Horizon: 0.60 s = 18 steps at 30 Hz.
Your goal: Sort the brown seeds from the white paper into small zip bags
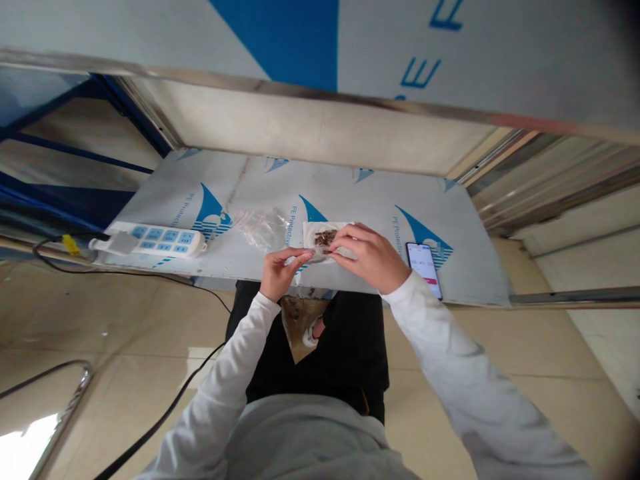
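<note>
Both hands meet over the near edge of a shelf covered in printed protective film. My left hand (283, 270) is closed in a pinch, thumb against forefinger, at something too small to make out. My right hand (367, 257) also pinches, its fingertips nearly touching the left ones, over what may be a tiny dark piece. Just behind the fingertips lies a white square sheet or packet (311, 230) bearing a clump of small reddish-brown pieces (325, 237). The right fingers partly cover it. A crumpled clear plastic bag (267, 227) rests left of the sheet.
A white power strip (167, 240) with blue sockets and a plugged-in cable lies at the shelf's left. A lit phone (424, 267) lies right of my right hand. Another film-covered surface (370, 60) overhangs the shelf. Over my lap is a brownish plastic bag (299, 327).
</note>
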Available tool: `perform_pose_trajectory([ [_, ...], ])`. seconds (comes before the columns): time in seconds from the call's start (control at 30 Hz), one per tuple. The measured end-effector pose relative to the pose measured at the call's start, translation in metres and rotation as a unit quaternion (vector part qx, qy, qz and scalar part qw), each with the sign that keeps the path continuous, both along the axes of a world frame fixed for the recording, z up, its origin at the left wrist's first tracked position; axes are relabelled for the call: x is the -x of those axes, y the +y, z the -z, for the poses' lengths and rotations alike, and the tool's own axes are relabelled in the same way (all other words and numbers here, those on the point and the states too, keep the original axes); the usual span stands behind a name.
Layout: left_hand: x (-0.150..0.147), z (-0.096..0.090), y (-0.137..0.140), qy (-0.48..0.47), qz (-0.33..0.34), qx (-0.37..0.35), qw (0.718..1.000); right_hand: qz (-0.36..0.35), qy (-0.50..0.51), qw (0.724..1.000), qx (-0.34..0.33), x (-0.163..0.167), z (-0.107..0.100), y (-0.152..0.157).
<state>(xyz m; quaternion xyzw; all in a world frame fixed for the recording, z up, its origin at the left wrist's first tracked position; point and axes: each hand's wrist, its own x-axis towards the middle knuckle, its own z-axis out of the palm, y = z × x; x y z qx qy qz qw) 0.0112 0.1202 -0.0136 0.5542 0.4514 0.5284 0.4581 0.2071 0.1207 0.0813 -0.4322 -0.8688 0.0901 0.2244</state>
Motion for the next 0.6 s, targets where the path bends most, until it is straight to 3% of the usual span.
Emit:
perform_pose_trajectory([
  [0.17, -0.006, -0.005, -0.004, -0.004, 0.017, -0.008, 1.0, -0.024, -0.165, 0.986, -0.029, 0.004, -0.016, 0.004],
  [0.27, -0.009, -0.006, -0.005, -0.014, 0.013, -0.015, 1.0, -0.029, -0.194, 0.98, -0.04, 0.01, -0.024, 0.001],
  [0.47, -0.012, -0.005, -0.007, -0.052, -0.005, 0.008, 0.999, -0.035, -0.059, 0.998, 0.005, 0.005, -0.019, -0.001],
  [0.6, -0.01, -0.007, -0.01, -0.068, -0.016, 0.021, 0.997, -0.01, 0.114, 0.988, 0.101, -0.002, 0.001, 0.001],
])
